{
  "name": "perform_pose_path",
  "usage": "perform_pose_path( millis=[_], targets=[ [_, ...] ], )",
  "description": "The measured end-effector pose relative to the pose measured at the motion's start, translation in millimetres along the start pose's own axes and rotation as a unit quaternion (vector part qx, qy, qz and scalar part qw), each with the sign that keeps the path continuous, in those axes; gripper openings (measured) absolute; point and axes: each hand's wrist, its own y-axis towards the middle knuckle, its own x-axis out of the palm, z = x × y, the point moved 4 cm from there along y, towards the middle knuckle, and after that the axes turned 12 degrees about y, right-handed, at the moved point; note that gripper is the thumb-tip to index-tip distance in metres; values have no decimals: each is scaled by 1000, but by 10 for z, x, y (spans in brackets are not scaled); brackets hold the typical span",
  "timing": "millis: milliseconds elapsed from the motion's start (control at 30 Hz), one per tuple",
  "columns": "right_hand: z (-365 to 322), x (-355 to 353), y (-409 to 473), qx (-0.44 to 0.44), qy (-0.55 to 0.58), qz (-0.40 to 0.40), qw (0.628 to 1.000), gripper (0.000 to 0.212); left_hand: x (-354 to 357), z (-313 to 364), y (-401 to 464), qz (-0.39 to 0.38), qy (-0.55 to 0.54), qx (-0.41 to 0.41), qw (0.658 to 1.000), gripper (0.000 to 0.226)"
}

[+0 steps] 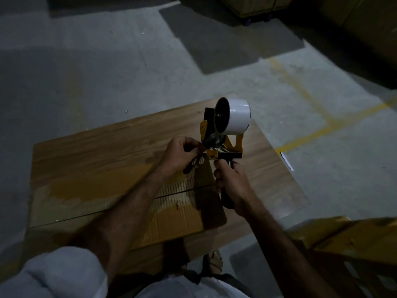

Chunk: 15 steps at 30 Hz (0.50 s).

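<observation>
A yellow tape dispenser (233, 143) carrying a white roll of tape (237, 117) is held up over a flat cardboard box (90, 168) that lies on the floor. My right hand (233, 183) grips the dispenser's black handle from below. My left hand (179, 153) pinches the loose end of the tape at the dispenser's mouth, just left of the cutter. The box top is glossy with tape along its middle seam (180, 191), and a torn patch bares the corrugated ribs.
Grey concrete floor (107, 82) with yellow painted lines (311, 100) surrounds the box. More cardboard boxes (354, 239) sit at the lower right, and stacked cartons (257, 5) stand at the far top. My sandalled foot (214, 262) is by the box's near edge.
</observation>
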Motion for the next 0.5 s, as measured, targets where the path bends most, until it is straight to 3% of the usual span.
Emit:
perform_pose_path(
  millis=[300,500],
  targets=[
    [-111,96,-95,52,70,11,996,25,-8,65,-62,45,-4,44,998,25],
    [-139,90,-108,49,62,27,997,24,22,109,-129,52,-7,75,996,19]
  ],
)
